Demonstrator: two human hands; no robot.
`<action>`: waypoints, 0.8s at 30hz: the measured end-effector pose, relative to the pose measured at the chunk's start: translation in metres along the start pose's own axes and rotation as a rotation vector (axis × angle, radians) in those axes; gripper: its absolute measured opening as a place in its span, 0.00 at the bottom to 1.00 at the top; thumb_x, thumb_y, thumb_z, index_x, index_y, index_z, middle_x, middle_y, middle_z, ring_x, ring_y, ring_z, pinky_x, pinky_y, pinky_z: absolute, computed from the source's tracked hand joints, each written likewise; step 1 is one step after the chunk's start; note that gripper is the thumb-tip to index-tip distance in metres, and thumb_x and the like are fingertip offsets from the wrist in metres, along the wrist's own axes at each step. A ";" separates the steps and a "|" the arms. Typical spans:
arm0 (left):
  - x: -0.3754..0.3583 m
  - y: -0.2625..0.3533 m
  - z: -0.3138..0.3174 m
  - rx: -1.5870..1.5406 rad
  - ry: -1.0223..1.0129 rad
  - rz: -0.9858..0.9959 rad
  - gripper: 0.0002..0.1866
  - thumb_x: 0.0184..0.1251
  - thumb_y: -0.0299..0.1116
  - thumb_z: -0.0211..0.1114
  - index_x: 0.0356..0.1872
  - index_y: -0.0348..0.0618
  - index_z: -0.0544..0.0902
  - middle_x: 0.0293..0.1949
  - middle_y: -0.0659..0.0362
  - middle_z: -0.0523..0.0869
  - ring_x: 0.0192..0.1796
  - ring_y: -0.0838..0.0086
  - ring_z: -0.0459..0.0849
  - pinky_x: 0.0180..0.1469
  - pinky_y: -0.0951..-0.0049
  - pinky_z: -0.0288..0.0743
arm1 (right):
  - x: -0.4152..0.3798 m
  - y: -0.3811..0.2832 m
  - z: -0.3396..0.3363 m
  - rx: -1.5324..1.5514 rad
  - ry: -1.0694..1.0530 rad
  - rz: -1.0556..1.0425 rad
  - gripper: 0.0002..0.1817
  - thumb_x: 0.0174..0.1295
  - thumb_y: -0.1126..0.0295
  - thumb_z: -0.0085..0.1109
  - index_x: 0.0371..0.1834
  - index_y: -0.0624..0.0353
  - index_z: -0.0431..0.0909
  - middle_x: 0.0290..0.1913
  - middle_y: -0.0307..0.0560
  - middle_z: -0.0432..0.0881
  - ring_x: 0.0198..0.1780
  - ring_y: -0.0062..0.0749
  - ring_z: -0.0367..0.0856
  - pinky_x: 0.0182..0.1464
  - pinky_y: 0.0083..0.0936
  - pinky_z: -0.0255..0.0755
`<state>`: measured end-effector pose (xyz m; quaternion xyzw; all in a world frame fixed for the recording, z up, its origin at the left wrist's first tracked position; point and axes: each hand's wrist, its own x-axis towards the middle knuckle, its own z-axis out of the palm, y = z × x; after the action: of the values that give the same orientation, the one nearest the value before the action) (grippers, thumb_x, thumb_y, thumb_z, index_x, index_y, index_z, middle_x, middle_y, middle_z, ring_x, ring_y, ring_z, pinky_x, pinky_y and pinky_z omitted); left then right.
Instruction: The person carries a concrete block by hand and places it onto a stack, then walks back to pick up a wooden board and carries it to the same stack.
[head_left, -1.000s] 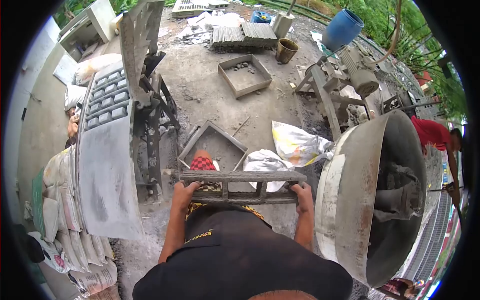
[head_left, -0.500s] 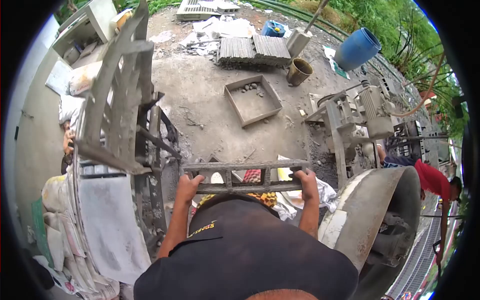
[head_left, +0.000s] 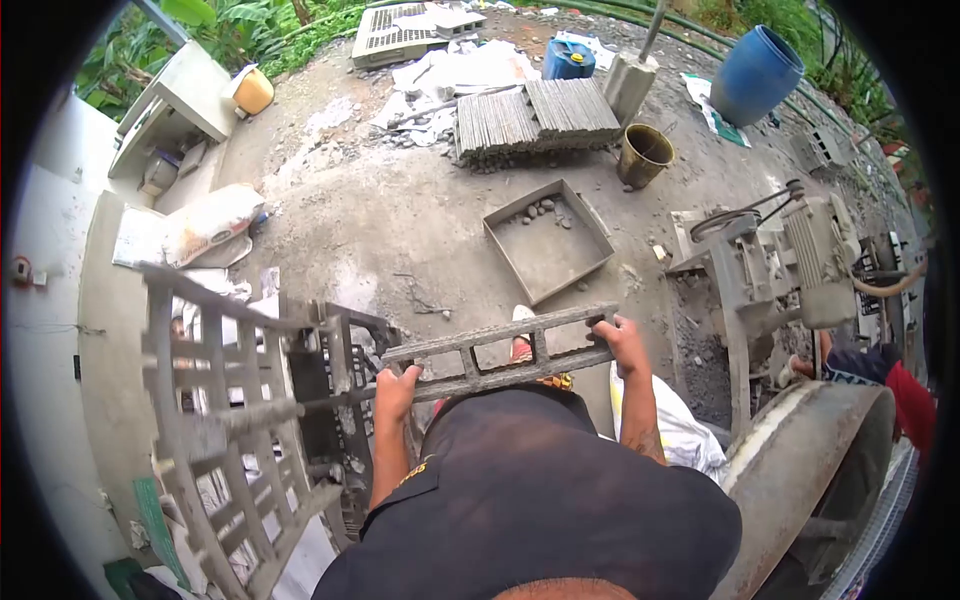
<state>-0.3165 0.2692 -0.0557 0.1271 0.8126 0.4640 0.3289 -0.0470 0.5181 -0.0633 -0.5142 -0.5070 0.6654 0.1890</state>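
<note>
A long grey concrete-coated frame [head_left: 535, 349], with several rectangular openings, is held level across the front of my body, its right end farther forward. My left hand [head_left: 397, 390] grips its left end, thumb on top. Around its right end is my right hand [head_left: 625, 345], fingers curled over the bar. Below the frame one foot in a red and white shoe [head_left: 521, 345] shows on the ground. To the left stands a grey slatted metal rack [head_left: 225, 425], near the frame's left end.
A square tray [head_left: 550, 245] with stones lies ahead. Beyond it are stacked grey sheets [head_left: 535, 115], a bucket [head_left: 645, 157] and a blue barrel [head_left: 757, 75]. A motor machine [head_left: 815, 255] and a large drum [head_left: 800, 470] stand right, beside a person in red [head_left: 908, 405].
The view has swung left, so the tray, bucket and barrel sit farther right. Both hands still hold the frame, which is now tilted in view. A shoe has come forward beneath it.
</note>
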 end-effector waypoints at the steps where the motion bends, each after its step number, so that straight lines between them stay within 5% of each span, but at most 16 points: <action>1: 0.016 0.010 0.007 0.054 0.033 -0.042 0.11 0.46 0.29 0.59 0.27 0.29 0.78 0.24 0.60 0.79 0.28 0.79 0.74 0.30 0.74 0.68 | 0.015 -0.019 0.004 -0.123 0.062 0.054 0.23 0.42 0.66 0.56 0.39 0.75 0.72 0.32 0.49 0.78 0.33 0.31 0.78 0.38 0.21 0.68; 2: 0.041 0.022 0.016 0.100 0.066 -0.069 0.11 0.45 0.29 0.59 0.27 0.29 0.78 0.24 0.60 0.79 0.28 0.79 0.74 0.30 0.74 0.68 | 0.039 -0.021 0.007 -0.073 0.088 0.038 0.27 0.42 0.65 0.57 0.42 0.78 0.68 0.33 0.50 0.77 0.34 0.30 0.77 0.40 0.20 0.66; 4: 0.079 0.037 0.026 0.107 0.050 -0.010 0.12 0.42 0.31 0.61 0.23 0.29 0.77 0.21 0.59 0.77 0.24 0.77 0.72 0.28 0.73 0.67 | 0.071 -0.031 0.005 -0.014 0.074 0.031 0.19 0.43 0.65 0.55 0.32 0.73 0.73 0.26 0.46 0.77 0.27 0.25 0.74 0.30 0.22 0.66; 6: 0.108 0.078 0.040 0.149 -0.054 -0.044 0.12 0.41 0.30 0.60 0.23 0.28 0.75 0.20 0.60 0.76 0.23 0.77 0.71 0.25 0.71 0.66 | 0.105 -0.046 0.003 -0.028 0.067 0.057 0.18 0.43 0.65 0.55 0.32 0.73 0.74 0.25 0.46 0.77 0.27 0.26 0.74 0.30 0.23 0.66; 10: 0.200 0.072 0.062 0.394 -0.157 -0.111 0.12 0.40 0.28 0.59 0.24 0.25 0.76 0.19 0.58 0.76 0.22 0.76 0.72 0.24 0.70 0.67 | 0.152 -0.059 -0.005 -0.127 0.097 0.122 0.17 0.44 0.65 0.54 0.29 0.72 0.73 0.24 0.46 0.76 0.26 0.27 0.73 0.28 0.24 0.66; 19: 0.363 0.149 0.097 0.290 -0.359 0.027 0.12 0.43 0.32 0.59 0.20 0.28 0.78 0.17 0.54 0.78 0.21 0.75 0.75 0.24 0.69 0.68 | 0.240 -0.094 0.028 -0.123 0.323 0.232 0.15 0.42 0.65 0.54 0.26 0.69 0.75 0.26 0.50 0.78 0.27 0.36 0.78 0.35 0.26 0.68; 21: 0.441 0.104 0.107 0.322 -0.407 0.028 0.12 0.45 0.33 0.59 0.21 0.31 0.78 0.18 0.55 0.78 0.21 0.75 0.74 0.24 0.71 0.68 | 0.264 -0.107 0.055 -0.090 0.387 0.223 0.15 0.42 0.65 0.54 0.26 0.69 0.75 0.26 0.50 0.78 0.27 0.35 0.78 0.35 0.26 0.68; 24: 0.522 0.116 0.099 0.396 -0.466 0.027 0.11 0.45 0.33 0.59 0.22 0.31 0.78 0.18 0.56 0.78 0.21 0.75 0.74 0.25 0.71 0.68 | 0.311 -0.122 0.097 -0.107 0.464 0.235 0.14 0.43 0.66 0.56 0.28 0.68 0.75 0.25 0.48 0.78 0.27 0.34 0.77 0.34 0.25 0.68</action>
<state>-0.6554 0.6653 -0.2110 0.3024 0.7882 0.2594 0.4690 -0.2890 0.7626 -0.1142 -0.7176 -0.4213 0.5194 0.1945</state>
